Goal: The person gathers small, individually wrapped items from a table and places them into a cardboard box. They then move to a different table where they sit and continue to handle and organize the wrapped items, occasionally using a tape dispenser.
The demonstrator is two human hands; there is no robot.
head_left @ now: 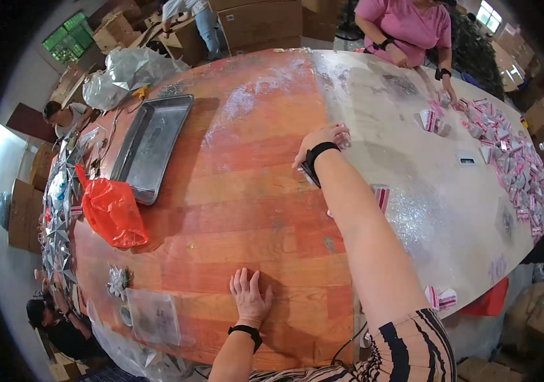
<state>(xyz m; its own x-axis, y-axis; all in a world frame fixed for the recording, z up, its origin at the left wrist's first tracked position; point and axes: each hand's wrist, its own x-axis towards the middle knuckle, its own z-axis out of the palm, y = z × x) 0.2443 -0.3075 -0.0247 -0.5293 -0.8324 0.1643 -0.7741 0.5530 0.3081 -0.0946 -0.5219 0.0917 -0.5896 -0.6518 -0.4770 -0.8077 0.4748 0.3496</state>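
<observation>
My left hand (251,298) rests palm down on the orange wood-pattern tabletop (240,223), fingers spread, holding nothing. My right arm reaches far across the table. At its end my right hand (320,144) is curled around what looks like a small clear packet (343,136), mostly covered by the fingers, near the seam with the white tabletop (405,165). A pink-and-white labelled packet (381,197) lies just right of my right forearm, and something small is partly hidden at its left side. More such packets (441,298) lie near my right elbow.
A heap of pink-and-white packets (520,165) covers the right side. A small white device with a display (467,158) lies nearby. At left are a metal tray (148,149), a red plastic bag (113,213), silver stars (59,235) and a clear sheet (153,316). A co-worker in pink (405,28) handles packets.
</observation>
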